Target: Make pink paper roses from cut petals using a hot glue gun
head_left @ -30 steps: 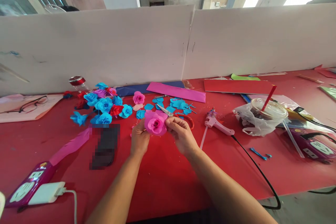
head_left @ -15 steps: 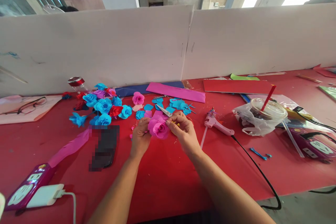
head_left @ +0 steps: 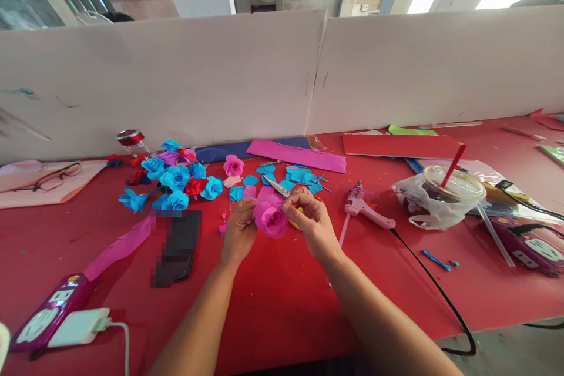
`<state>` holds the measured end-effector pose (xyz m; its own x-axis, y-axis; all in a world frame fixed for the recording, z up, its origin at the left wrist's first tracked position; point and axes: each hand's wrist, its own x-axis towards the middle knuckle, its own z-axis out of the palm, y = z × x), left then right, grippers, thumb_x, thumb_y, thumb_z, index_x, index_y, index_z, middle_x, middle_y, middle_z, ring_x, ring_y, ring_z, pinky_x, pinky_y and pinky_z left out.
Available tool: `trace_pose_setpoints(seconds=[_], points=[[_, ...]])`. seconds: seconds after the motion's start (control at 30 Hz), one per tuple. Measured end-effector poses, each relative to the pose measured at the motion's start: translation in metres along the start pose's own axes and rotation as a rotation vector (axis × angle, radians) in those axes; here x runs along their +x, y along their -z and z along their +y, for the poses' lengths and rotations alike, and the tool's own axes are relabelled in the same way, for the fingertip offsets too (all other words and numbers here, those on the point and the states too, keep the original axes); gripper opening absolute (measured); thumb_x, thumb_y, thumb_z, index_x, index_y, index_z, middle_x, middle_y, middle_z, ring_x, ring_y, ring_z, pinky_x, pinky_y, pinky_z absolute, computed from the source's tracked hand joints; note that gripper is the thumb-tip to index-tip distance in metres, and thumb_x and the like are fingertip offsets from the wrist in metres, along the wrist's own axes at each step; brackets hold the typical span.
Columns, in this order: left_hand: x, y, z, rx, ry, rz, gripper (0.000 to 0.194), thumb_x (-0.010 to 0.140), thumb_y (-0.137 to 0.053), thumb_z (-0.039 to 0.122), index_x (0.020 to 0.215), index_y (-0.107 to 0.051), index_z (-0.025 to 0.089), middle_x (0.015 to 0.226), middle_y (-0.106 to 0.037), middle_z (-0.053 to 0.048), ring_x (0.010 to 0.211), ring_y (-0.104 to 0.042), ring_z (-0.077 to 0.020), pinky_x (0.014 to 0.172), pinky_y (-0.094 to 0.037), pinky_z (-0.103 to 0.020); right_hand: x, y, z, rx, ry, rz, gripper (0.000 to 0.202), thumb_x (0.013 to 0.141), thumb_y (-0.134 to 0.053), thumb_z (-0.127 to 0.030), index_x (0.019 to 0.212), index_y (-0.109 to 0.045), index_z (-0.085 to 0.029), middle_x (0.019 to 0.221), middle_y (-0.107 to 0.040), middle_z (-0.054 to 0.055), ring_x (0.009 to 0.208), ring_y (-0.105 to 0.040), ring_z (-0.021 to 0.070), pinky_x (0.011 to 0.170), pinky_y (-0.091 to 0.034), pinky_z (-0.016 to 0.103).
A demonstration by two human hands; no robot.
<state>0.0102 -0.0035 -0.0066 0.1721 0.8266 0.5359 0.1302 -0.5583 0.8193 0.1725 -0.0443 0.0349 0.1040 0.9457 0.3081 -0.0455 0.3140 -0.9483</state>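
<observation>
Between my two hands is a magenta paper rose [head_left: 270,217], its open face turned up toward me. My left hand [head_left: 240,232] is closed on its left side. The fingers of my right hand [head_left: 312,220] pinch a petal at its right edge. Scissors [head_left: 278,187] lie just behind the rose, blades pointing up and left, their yellow handle partly hidden by my right hand. Cut blue paper petals [head_left: 299,174] are scattered beyond, near a finished pink paper rose [head_left: 233,165].
A bunch of blue, red and purple paper flowers [head_left: 175,177] lies left, behind a phone [head_left: 178,247]. To the right are a pink glue gun [head_left: 368,212] with a black cord and a lidded cup [head_left: 453,185] in a plastic bag. Magenta crepe paper [head_left: 299,155] lies along the back.
The rose has tilted slightly and sits a little lower and further right in the picture. Both hands keep their hold; the whole view has shifted slightly.
</observation>
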Motion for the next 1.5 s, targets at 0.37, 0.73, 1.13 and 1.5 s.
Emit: trace_pose_setpoints(seconds=[0.37,0.73,1.13,1.5], points=[[0.001,-0.001,0.003,-0.033,-0.003,-0.036,0.011,0.076,-0.067,0.031,0.070,-0.074,0.025,0.080,-0.068,-0.005,0.084,-0.054,-0.0209,0.081,-0.044,-0.035,0.001,0.001,0.002,0.042,0.000,-0.005,0.018,0.078,-0.063,-0.033,0.065,-0.061,-0.021,0.075,-0.048,0.001,0.077,-0.045,0.0164,0.071,-0.037,0.029],[-0.005,-0.005,0.001,-0.199,0.224,0.076,0.013,0.070,-0.070,0.028,0.082,-0.072,0.023,0.083,-0.068,-0.002,0.083,-0.059,-0.0191,0.079,-0.046,-0.032,0.003,-0.003,0.013,0.244,-0.146,0.126,0.009,0.079,-0.060,-0.030,0.081,-0.065,-0.023,0.075,-0.055,-0.002,0.062,-0.044,0.0102,0.058,-0.035,0.023],[0.007,-0.005,0.023,-0.898,0.429,0.382,0.024,0.050,-0.085,0.019,0.065,-0.067,0.016,0.061,-0.060,0.002,0.057,-0.051,-0.0072,0.056,-0.043,-0.020,-0.002,-0.015,0.028,-0.323,0.149,-0.127,0.019,0.080,-0.064,-0.024,0.097,-0.070,-0.024,0.098,-0.068,0.005,0.090,-0.060,0.0191,0.079,-0.047,0.031],[0.009,0.001,0.006,-1.137,0.654,0.398,0.017,0.055,-0.082,0.012,0.066,-0.069,0.012,0.067,-0.064,-0.001,0.054,-0.052,-0.0031,0.046,-0.040,-0.013,-0.004,-0.022,0.031,-0.499,0.135,-0.162,0.013,0.081,-0.060,-0.015,0.084,-0.071,-0.020,0.080,-0.072,0.003,0.074,-0.063,0.0171,0.071,-0.048,0.028]])
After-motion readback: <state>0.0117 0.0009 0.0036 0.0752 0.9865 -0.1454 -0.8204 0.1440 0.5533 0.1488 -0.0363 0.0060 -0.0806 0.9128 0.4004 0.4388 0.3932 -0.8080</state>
